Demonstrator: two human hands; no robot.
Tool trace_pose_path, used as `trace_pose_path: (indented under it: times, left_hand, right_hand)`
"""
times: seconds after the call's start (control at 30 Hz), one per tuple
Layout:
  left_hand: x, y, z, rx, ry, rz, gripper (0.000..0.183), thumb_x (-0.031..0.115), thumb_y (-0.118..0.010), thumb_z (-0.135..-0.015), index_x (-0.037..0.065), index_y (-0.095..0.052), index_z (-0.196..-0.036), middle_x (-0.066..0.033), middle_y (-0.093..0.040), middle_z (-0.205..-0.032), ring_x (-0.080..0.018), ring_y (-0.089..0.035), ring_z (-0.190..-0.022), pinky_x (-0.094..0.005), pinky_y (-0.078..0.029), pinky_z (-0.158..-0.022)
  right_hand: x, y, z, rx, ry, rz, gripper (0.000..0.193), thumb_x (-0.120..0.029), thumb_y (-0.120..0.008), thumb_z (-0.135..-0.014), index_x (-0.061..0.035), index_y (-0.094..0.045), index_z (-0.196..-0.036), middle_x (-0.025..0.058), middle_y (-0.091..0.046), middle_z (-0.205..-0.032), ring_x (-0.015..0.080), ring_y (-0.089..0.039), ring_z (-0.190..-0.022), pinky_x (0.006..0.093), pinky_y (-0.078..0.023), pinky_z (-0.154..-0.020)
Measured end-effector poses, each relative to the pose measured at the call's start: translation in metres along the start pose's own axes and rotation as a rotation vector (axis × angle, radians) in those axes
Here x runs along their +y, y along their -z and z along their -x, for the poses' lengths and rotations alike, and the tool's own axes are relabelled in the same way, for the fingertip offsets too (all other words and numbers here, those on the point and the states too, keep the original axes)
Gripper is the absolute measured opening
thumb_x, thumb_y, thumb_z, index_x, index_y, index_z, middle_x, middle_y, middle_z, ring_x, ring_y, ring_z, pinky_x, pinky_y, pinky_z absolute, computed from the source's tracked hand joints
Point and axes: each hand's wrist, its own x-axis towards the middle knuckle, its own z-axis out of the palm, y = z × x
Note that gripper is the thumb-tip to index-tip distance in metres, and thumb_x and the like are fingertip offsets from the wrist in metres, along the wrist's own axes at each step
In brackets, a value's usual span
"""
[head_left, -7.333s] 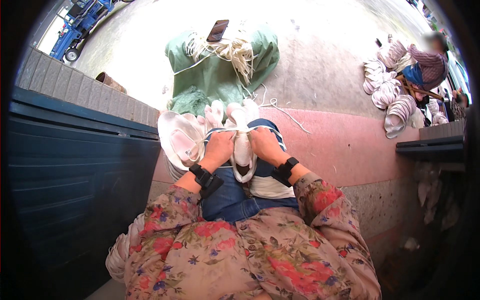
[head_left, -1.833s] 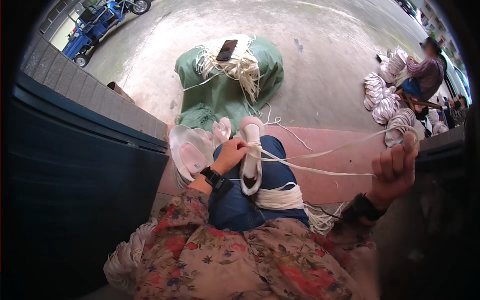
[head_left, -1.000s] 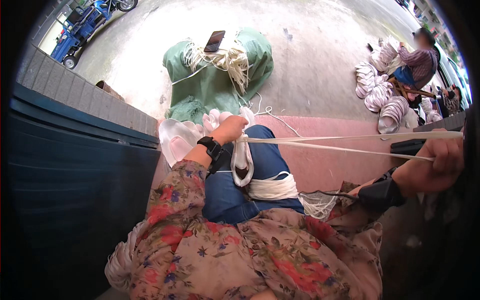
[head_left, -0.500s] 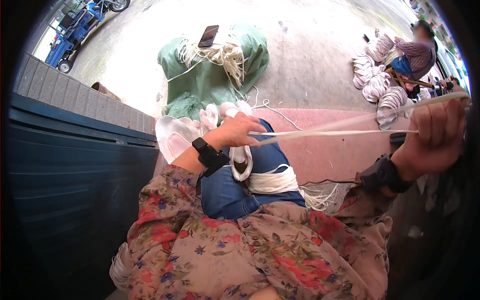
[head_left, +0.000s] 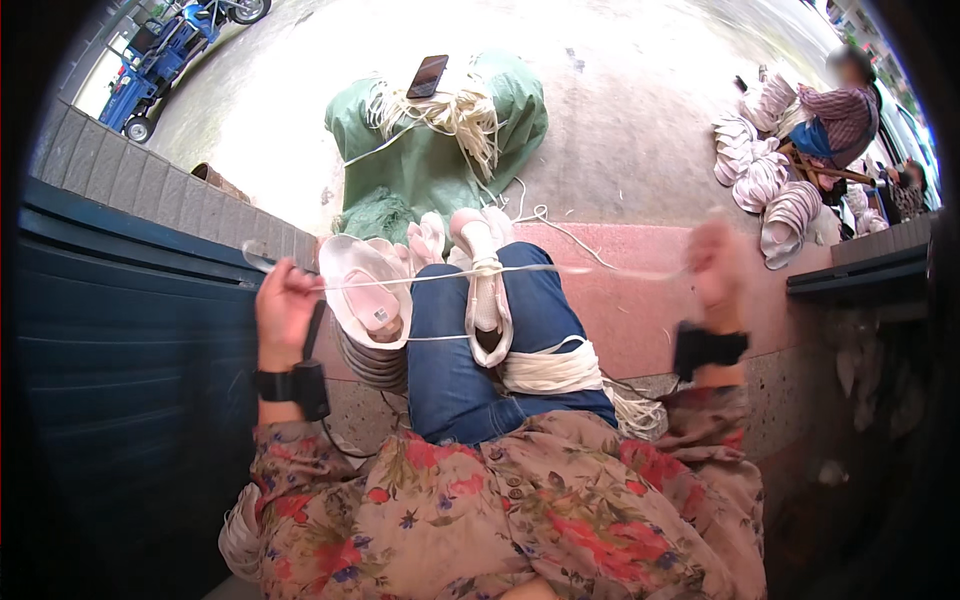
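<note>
A white shoe upper [head_left: 489, 312] rests lengthwise between my knees, its opening toward me. A white shoelace [head_left: 430, 278] stretches from side to side across its front part, with its right stretch blurred. My left hand [head_left: 286, 305], out to the left, pinches the lace, and a short loose end curls beyond the fingers. Far to the right, my right hand [head_left: 714, 265] is smeared by motion; it looks closed round the other end of the taut lace. A bundle of white laces [head_left: 550, 367] lies over my right thigh. Another lace stretch runs leftward from the upper near my left knee.
Stacked white uppers [head_left: 362, 285] stand left of my knees. Ahead, a green cloth cover [head_left: 415, 165] bears loose laces [head_left: 465, 120] and a phone [head_left: 428, 76]. A blue wall [head_left: 140, 300] rises at left. A person [head_left: 845, 110] sits far right beside piled uppers [head_left: 790, 220].
My left hand has moved left and toward me, away from the upper. My right hand has come inward from the far right. The lace now spans across the upper between both hands.
</note>
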Motion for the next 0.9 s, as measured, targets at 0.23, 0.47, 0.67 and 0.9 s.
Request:
trace_pose_path:
  times: [0.23,0.47,0.67,0.9]
  left_hand:
    - [0.042,0.039,0.029,0.275,-0.078,0.112,0.023,0.028,-0.04,-0.091,0.008,-0.047,-0.082,0.0036,-0.027,-0.054,-0.0073,-0.027,-0.044,-0.0216,-0.027,-0.044]
    - [0.064,0.042,0.048,0.21,-0.134,-0.021,0.022,0.031,-0.042,-0.091,0.01,-0.046,-0.083,0.0057,-0.021,-0.051,-0.0041,-0.019,-0.041,-0.0187,-0.018,-0.037]
    - [0.092,0.026,0.049,-0.055,-0.205,-0.028,0.017,0.022,-0.041,-0.092,0.007,-0.048,-0.087,0.0051,-0.024,-0.054,-0.0043,-0.023,-0.044,-0.0184,-0.021,-0.04]
    - [0.051,-0.009,0.023,0.104,-0.167,-0.219,0.017,0.014,-0.045,-0.089,0.002,-0.05,-0.1,0.0033,-0.036,-0.059,-0.0061,-0.034,-0.051,-0.0203,-0.031,-0.047]
  right_hand:
    - [0.189,-0.089,0.044,-0.536,-0.138,0.997,0.039,-0.025,-0.068,-0.068,0.002,-0.053,-0.092,0.0117,-0.058,-0.074,0.0193,-0.057,-0.068,0.0286,-0.045,-0.063]
    - [0.21,-0.105,0.05,-0.506,-0.034,1.241,0.036,-0.025,-0.045,-0.081,0.0028,-0.042,-0.104,0.0269,-0.057,-0.085,0.0407,-0.055,-0.084,0.0442,-0.042,-0.075]
    - [0.21,-0.104,0.05,-0.525,-0.02,1.261,0.035,-0.023,-0.039,-0.083,0.003,-0.04,-0.107,0.0289,-0.056,-0.088,0.0423,-0.053,-0.088,0.0462,-0.04,-0.077]
    - [0.194,-0.093,0.048,-0.552,-0.065,1.175,0.032,-0.029,-0.044,-0.083,-0.0011,-0.054,-0.095,0.0214,-0.059,-0.087,0.0373,-0.055,-0.085,0.0415,-0.042,-0.073]
